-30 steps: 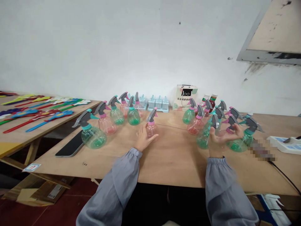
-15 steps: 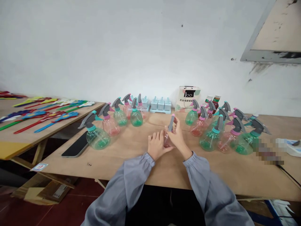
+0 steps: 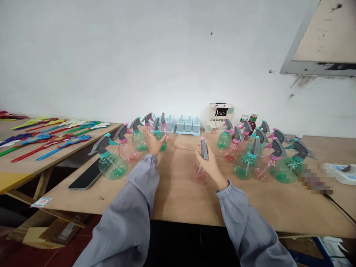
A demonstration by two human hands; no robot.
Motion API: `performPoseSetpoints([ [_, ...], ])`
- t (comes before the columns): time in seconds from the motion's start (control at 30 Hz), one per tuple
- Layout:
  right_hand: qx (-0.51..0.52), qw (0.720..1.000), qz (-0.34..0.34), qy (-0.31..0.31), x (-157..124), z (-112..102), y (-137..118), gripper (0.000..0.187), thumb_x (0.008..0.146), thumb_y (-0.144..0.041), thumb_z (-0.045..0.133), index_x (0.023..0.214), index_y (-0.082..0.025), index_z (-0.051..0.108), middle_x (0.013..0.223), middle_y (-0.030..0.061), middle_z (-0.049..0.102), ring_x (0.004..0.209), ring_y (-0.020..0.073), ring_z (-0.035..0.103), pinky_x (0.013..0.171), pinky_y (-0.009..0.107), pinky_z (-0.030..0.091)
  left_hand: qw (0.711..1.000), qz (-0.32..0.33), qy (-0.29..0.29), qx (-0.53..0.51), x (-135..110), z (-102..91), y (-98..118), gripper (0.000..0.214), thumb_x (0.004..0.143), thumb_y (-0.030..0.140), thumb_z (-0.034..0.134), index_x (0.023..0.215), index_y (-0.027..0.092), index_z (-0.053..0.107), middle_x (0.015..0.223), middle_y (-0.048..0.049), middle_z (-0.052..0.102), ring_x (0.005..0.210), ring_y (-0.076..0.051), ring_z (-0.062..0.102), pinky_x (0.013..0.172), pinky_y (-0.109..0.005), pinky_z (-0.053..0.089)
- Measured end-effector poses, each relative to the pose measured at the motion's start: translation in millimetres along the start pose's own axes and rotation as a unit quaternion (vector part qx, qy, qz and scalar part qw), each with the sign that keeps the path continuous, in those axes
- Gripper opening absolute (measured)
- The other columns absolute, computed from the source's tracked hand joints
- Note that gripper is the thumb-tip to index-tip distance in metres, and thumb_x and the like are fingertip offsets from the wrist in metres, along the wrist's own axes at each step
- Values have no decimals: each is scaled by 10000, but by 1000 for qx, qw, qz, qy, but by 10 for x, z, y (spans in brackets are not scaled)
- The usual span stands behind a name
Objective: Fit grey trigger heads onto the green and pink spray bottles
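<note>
My right hand [image 3: 208, 162] is wrapped round the neck of a pink spray bottle [image 3: 201, 176] with a grey trigger head, upright at the middle of the table. My left hand [image 3: 154, 143] is at the back left group of spray bottles, in front of a green spray bottle [image 3: 164, 145]. Its thumb and fingers are spread apart; whether they touch that bottle I cannot tell. Close by stand another green spray bottle [image 3: 138, 140] and a pink spray bottle [image 3: 128, 151]. A larger-looking green spray bottle [image 3: 112, 166] is nearer to me on the left.
Several green and pink spray bottles [image 3: 244, 167] crowd the right side. Behind are light-blue popsicle moulds [image 3: 188, 127], a paper bag [image 3: 219, 118] and red-filled bottles [image 3: 252, 121]. A phone [image 3: 85, 177] lies left. Colourful hand-shaped sticks [image 3: 62, 146] cover the neighbouring table [image 3: 36, 165].
My left hand has left the pink spray bottle and moved left and away from me to the back left bottles. My right hand stays on the pink bottle.
</note>
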State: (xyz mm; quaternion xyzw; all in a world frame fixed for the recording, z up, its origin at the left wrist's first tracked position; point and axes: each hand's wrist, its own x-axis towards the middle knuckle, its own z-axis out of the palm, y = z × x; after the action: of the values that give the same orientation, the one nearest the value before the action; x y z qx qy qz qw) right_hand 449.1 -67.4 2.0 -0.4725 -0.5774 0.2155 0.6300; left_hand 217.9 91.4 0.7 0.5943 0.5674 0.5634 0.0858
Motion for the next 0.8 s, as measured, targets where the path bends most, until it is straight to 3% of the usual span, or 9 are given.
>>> performPoseSetpoints([
  [0.13, 20, 1000, 7, 20, 44, -70, 9, 349, 781, -403, 635, 1093, -249, 661, 988, 58, 730, 816, 208, 677, 732, 360, 577, 995, -62, -45, 56, 3, 90, -55, 829, 777, 364, 768, 1422, 103, 316, 1482, -299, 425, 1439, -424, 376, 1146, -597, 308],
  [0.3, 56, 996, 60, 43, 211, -199, 55, 250, 740, -378, 661, 941, -237, 711, 906, 23, 754, 918, 223, 695, 760, 337, 574, 991, -19, -39, 129, -421, 176, 11, 752, 789, 487, 726, 1370, 121, 419, 1368, -256, 521, 1347, -440, 474, 1078, -594, 373],
  [0.47, 189, 970, 148, -46, 441, -225, -36, 238, 655, -355, 708, 855, -231, 743, 987, 41, 794, 906, 219, 737, 650, 267, 560, 987, 72, -84, 114, -875, 169, 122, 744, 713, 588, 748, 1283, 179, 502, 1240, -175, 575, 1262, -389, 517, 1057, -540, 390],
  [0.63, 231, 943, 188, -149, 587, -199, -93, 244, 609, -338, 657, 792, -212, 757, 979, 82, 800, 925, 262, 758, 613, 276, 563, 985, 65, -119, 102, -1047, 120, 229, 684, 715, 577, 738, 1239, 188, 533, 1205, -160, 566, 1248, -400, 516, 1023, -553, 399],
  [0.7, 220, 944, 185, -162, 608, -171, -70, 230, 598, -348, 656, 771, -220, 738, 924, 72, 797, 937, 262, 754, 634, 282, 564, 985, 69, -126, 91, -1041, 105, 239, 678, 715, 560, 743, 1244, 194, 528, 1209, -156, 565, 1251, -399, 515, 1026, -557, 395],
  [0.8, 208, 954, 169, -130, 615, -127, -37, 199, 573, -354, 628, 715, -224, 680, 798, 53, 768, 851, 251, 743, 626, 293, 550, 985, 69, -132, 88, -1024, 98, 228, 679, 728, 556, 738, 1253, 189, 512, 1223, -162, 561, 1254, -393, 514, 1028, -550, 390],
])
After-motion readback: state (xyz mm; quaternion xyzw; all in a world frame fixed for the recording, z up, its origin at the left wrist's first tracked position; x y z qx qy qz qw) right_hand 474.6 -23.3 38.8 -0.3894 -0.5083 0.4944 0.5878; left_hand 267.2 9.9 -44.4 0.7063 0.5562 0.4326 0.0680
